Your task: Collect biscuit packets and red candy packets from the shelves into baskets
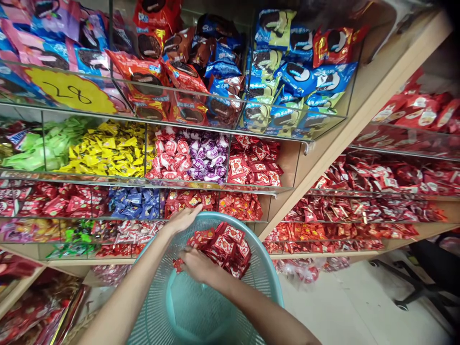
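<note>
A teal plastic basket point(275, 273) with perforated walls stands below me, a pile of red wrapped candies point(230, 244) lying against its far side. My left hand point(182, 221) is on the basket's far left rim, its fingers along the edge and partly hidden. Inside the basket, my right hand point(196, 264) is closed with small red wrapped candies point(178, 265) showing at its fingertips. The pile touches the back of this hand. Bare teal bottom shows nearer to me.
Clear-fronted shelves hold packaged cookies point(298, 76), yellow candies point(108, 151), purple candies point(208, 155) and blue candies point(134, 203). A yellow price tag point(72, 91) reads 28. A wooden divider point(359, 120) slants at right. A wheeled black chair point(424, 282) stands on the tiled floor point(345, 306).
</note>
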{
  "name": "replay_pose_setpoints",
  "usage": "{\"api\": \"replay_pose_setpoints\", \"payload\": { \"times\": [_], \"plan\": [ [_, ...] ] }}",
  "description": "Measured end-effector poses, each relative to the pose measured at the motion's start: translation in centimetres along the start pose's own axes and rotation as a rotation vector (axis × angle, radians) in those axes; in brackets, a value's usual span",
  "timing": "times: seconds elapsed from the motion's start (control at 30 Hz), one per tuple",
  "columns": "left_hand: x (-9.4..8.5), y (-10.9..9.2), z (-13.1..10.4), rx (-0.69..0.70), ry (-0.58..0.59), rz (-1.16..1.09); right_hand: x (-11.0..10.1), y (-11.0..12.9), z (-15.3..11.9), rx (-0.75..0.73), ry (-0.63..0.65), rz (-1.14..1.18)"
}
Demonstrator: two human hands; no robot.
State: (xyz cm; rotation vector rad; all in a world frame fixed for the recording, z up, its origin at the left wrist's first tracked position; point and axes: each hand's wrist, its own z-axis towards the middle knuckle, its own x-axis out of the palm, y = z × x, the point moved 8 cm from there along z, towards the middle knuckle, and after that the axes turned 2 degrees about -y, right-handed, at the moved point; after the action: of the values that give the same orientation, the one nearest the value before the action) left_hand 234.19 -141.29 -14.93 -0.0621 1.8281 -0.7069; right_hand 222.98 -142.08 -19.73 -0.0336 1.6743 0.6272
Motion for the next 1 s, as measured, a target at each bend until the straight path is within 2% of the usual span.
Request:
{"api": "replay_pose_setpoints", "payload": {
  "times": [0.1, 0.33, 0.47, 0.7, 0.87, 1.0],
  "plan": [
    [-0.1, 0.0, -0.1, -0.002, -0.004, 0.008, 0.7, 0.0, -0.2, 0.006, -0.022, -0.101],
    [-0.1, -0.2, -0.2, -0.003, -0.008, 0.02, 1.7, 1.2, -0.5, -0.014, -0.191, -0.313],
    [0.0, 0.0, 0.0, -0.022, -0.008, 0.022, 2.6, 1.2, -0.6, 0.057, -0.179, -0.356],
    [0.0, -0.1, -0.1, 0.001, -0.021, 0.025, 4.7, 2.0, -0.9, 0.055, -0.161, -0.395],
    [-0.1, -0.2, -0.1, 0.02, -0.039, 0.036, 4.8, 3.1, -1.3, 0.021, -0.178, -0.402],
    [-0.1, -0.2, -0.2, 0.025, -0.039, 0.038, 4.6, 2.8, -1.5, 0.082, -0.158, -0.396]
  ]
}}
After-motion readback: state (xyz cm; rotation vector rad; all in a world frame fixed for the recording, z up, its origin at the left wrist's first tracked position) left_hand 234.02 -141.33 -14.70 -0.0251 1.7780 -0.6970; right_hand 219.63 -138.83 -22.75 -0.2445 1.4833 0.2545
